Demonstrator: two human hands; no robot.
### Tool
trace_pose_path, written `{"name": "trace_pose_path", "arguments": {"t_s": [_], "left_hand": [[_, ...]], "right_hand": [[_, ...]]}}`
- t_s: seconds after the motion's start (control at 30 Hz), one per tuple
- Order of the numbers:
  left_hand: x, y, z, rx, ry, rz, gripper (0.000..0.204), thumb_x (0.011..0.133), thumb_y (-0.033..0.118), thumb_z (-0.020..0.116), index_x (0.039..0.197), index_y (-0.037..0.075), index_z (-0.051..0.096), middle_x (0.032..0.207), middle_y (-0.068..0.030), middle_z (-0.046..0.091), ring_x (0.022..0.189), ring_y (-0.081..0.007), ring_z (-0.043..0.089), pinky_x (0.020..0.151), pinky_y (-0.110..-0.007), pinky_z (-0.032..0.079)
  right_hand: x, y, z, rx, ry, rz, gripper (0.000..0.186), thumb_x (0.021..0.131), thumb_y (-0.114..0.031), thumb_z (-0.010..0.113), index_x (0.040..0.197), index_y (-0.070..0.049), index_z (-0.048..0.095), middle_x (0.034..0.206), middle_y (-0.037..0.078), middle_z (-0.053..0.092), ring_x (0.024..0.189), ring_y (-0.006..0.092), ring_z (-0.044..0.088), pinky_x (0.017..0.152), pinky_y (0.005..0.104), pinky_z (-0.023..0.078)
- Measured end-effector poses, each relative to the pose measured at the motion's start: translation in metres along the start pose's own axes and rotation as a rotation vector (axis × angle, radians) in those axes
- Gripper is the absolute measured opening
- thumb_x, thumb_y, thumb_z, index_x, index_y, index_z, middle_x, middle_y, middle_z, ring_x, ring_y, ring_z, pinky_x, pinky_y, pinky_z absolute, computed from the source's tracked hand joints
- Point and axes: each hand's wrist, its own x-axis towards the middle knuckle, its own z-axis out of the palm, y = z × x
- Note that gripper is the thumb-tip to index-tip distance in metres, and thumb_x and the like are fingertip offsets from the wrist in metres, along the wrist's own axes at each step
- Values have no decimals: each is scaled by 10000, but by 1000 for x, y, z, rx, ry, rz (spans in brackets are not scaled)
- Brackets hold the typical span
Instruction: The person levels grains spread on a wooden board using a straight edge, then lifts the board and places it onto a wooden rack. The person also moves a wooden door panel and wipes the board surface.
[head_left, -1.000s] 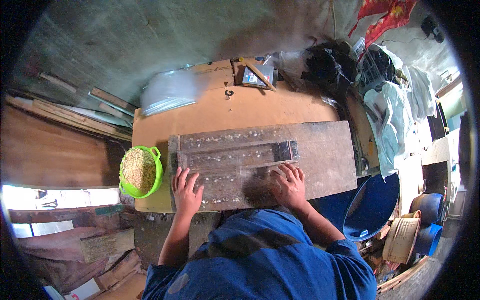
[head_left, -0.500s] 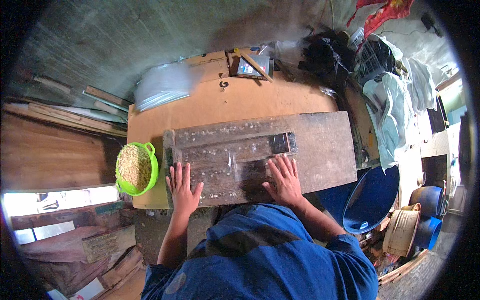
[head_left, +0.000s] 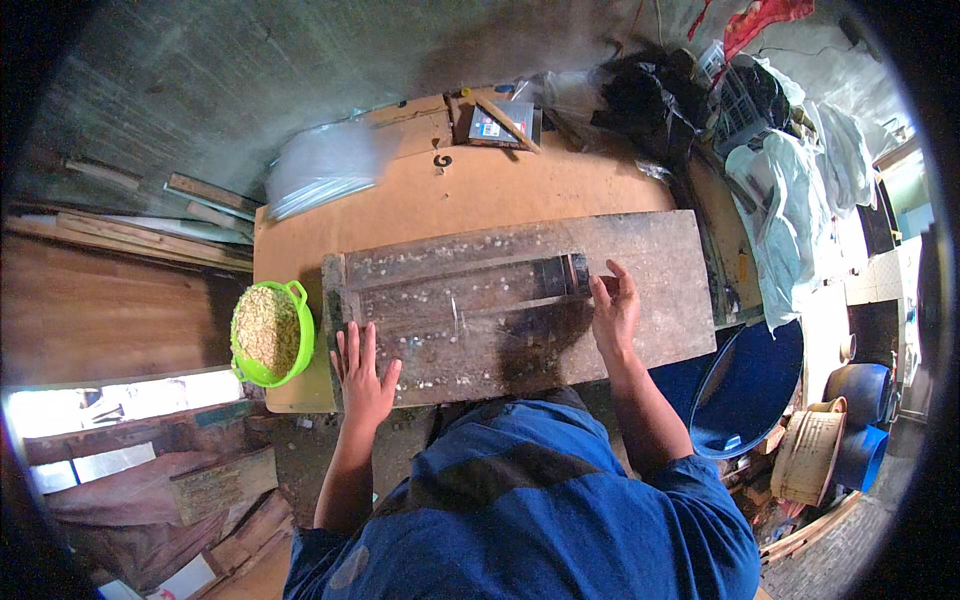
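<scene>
A worn, dark wooden board point(head_left: 650, 260) flecked with white bits lies across the table before me. Along it runs a long shallow strip, with a black piece point(head_left: 573, 275) at its right end. My left hand point(head_left: 366, 385) rests flat on the board's near left part, fingers spread and holding nothing. Just right of the black piece is my right hand point(head_left: 615, 315), its fingers apart and slightly bent. Nothing shows in it; whether its fingertips touch the black piece I cannot tell. A lime-green basket point(head_left: 308, 335) filled with pale chopped bits stands left of the board.
Stacked clear plastic sheets or bags point(head_left: 330, 180) lie on the table's point(head_left: 520, 195) far left. Further back, a wooden stick point(head_left: 507, 124) crosses a flat dark package point(head_left: 487, 128). A blue tub point(head_left: 745, 395) stands at the right, below hanging pale plastic bags point(head_left: 785, 220).
My right hand has left the board's near middle and moved right and away, beside the black piece, its fingers now bent. My left hand stays put.
</scene>
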Motion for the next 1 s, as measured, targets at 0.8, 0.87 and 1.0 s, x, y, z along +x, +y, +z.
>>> {"name": "trace_pose_path", "arguments": {"t_s": [0.8, 0.87, 1.0], "left_hand": [[2, 5, 2, 0, 6, -10, 781, 973, 421, 605, 1624, 155, 268, 1688, -184, 171, 1534, -467, 162, 1214, -650, 122], [1, 3, 0, 29, 5, -15, 761, 976, 413, 602, 1619, 153, 287, 1684, -185, 188, 1536, -459, 163, 1216, -646, 119], [4, 1, -3, -5, 61, 21, 692, 989, 385, 592, 1588, 132, 357, 1659, -185, 260, 1537, -448, 174, 1223, -620, 137]], "right_hand": [[-45, -24, 5, -396, -163, -776, 300, 835, -43, 742, 1124, -116, 716, 991, 85, 677, 894, 301, 655, 778, 402, 520], [-41, -21, 2, -312, -33, -445, 242, 884, -42, 730, 1125, -65, 708, 952, 90, 693, 869, 275, 670, 770, 374, 527], [6, -20, -12, 207, 55, -12, 167, 982, -105, 680, 1116, -5, 694, 930, 12, 683, 829, 119, 617, 713, 265, 482]]}}
